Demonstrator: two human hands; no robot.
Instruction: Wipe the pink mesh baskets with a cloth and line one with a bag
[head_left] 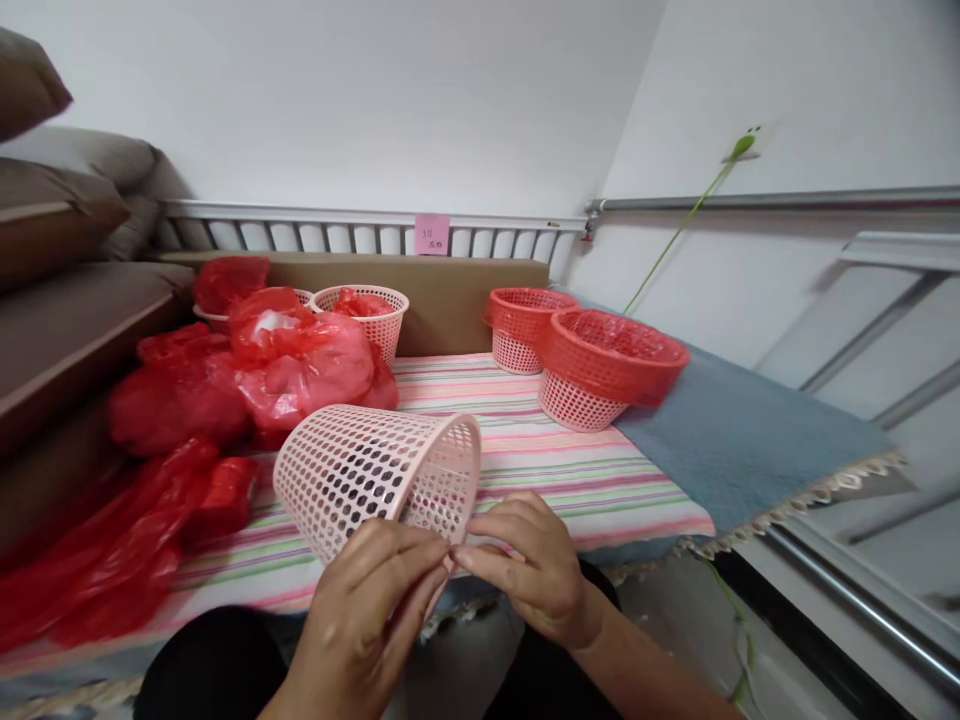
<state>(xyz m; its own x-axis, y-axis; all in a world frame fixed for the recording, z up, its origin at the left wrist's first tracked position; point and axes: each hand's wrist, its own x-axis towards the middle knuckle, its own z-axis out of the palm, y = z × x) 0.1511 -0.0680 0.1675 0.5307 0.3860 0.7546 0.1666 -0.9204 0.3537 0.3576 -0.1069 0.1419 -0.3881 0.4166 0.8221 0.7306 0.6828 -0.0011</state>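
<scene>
A pale pink perforated plastic basket (pixel 352 470) lies tipped on its side on the bed's striped cloth, its mouth turned right. Just in front of its lower rim, my left hand (pixel 375 600) and my right hand (pixel 532 565) meet, fingertips pinched together. What the fingers pinch, if anything, is too small or hidden to make out. The left knuckles overlap the basket's near side, and the right fingers are close to its rim. Toward the left lie a loose red plastic bag (pixel 142 540) and a red roll (pixel 226 495).
Bulging red bags (pixel 300 365) sit at the left before a pink basket (pixel 386 335) with red plastic inside. Two baskets lined with red bags, a smaller one (pixel 514 350) and a larger one (pixel 581 400), stand right. Cushions (pixel 67 310) are stacked left; a headboard (pixel 300 235) runs behind.
</scene>
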